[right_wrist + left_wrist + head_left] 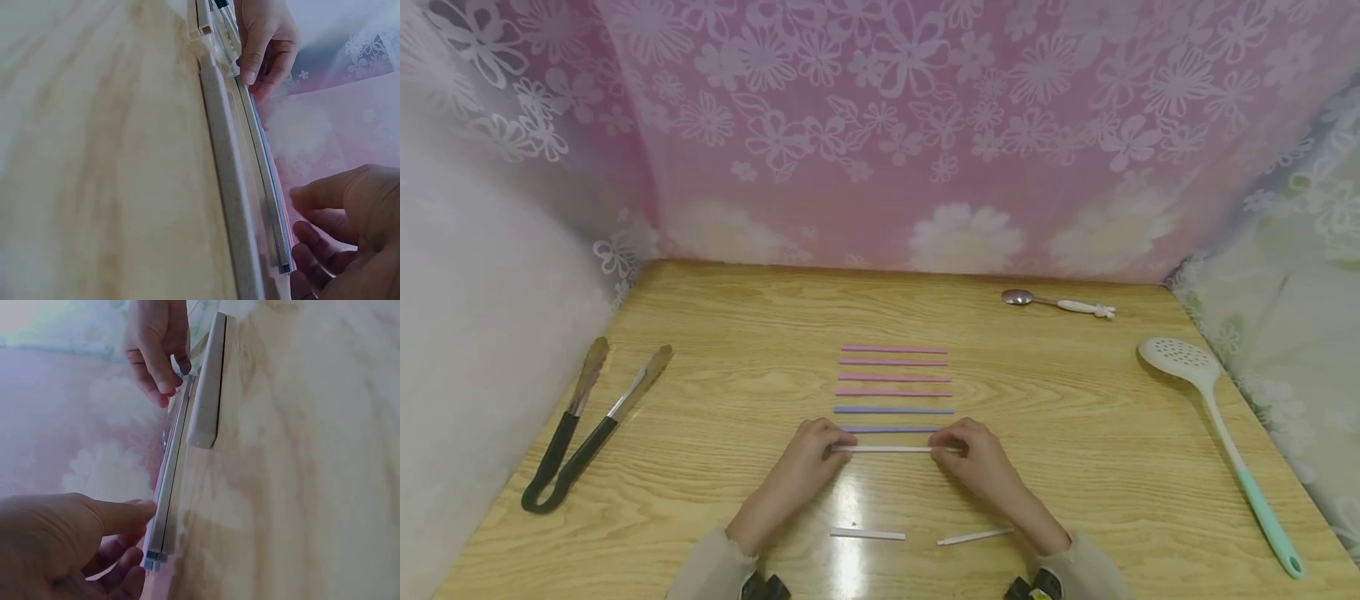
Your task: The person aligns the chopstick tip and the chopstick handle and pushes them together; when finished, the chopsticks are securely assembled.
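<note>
A thin white stick (pixel 891 449) lies crosswise on the wooden table in front of me. At its left end, my left hand (pixel 816 450) pinches it, thumb against the stick (pixel 164 506) in the left wrist view. My right hand (pixel 973 454) is over the other end. In the right wrist view, the thumb and fingers of that hand (pixel 344 231) are loosely bent, just off the stick (pixel 265 169). Just beyond lie two blue sticks (pixel 891 410), then several pink sticks (pixel 895 379), all roughly parallel.
Nearer me lie two shorter white pieces, one at left (pixel 867 534) and one at right (pixel 973 538). Black-handled tongs (pixel 576 442) stand spread at the left. A spoon (pixel 1060 303) lies at the back right, with a slotted ladle (pixel 1225 433) along the right edge. Floral cloth (pixel 887 150) hangs behind.
</note>
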`<state>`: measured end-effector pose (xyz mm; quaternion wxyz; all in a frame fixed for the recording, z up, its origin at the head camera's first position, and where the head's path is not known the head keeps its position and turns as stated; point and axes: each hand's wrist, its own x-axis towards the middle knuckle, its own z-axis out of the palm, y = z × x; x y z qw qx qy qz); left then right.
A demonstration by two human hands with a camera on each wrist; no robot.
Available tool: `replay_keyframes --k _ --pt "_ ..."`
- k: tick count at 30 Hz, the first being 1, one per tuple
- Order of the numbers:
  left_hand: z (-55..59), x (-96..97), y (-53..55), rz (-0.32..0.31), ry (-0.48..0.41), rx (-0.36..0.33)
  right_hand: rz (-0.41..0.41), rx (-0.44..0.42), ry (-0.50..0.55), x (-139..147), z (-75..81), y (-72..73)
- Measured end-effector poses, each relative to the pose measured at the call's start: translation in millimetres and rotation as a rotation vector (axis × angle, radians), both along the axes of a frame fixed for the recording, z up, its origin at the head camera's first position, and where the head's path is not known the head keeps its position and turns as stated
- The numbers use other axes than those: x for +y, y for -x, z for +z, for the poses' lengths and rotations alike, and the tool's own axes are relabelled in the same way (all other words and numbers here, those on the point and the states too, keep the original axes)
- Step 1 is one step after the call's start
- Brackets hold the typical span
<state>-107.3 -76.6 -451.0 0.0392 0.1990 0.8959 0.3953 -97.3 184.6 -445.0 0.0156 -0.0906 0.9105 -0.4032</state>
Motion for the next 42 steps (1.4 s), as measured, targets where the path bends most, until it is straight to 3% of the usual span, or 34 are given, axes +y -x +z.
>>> replay_keyframes --k 4,9,15,23,31,38,42 --pt "0.5 -1.9 -5.6 -0.024 -0.030 0.010 0.024 0.070 -0.003 3 0.1 -6.1" --pt "0.4 -8.3 -18.8 -0.117 -0.117 -0.030 0.140 0.123 -0.005 11 1.7 -18.8" --pt "-3.3 -13.6 -39.1 -0.198 -0.177 -0.092 0.260 -0.027 -0.006 24 6.9 -38.1" --pt "-5.2 -14.6 -62.6 -0.221 -0.235 -0.209 0.313 -0.136 -0.017 36 8.9 -58.5" --pt "-7.8 -11.4 -67.9 -0.254 -0.132 -0.143 0.297 -0.248 -0.052 37 11.3 -67.6" --pt "-11.9 -8.1 -66.9 -0.296 -0.072 -0.001 0.285 -0.259 -0.059 35 9.6 -67.6" --pt "-11.6 -6.7 -66.6 -0.282 -0.074 0.000 0.288 -0.231 -0.053 35 8.1 -68.0"
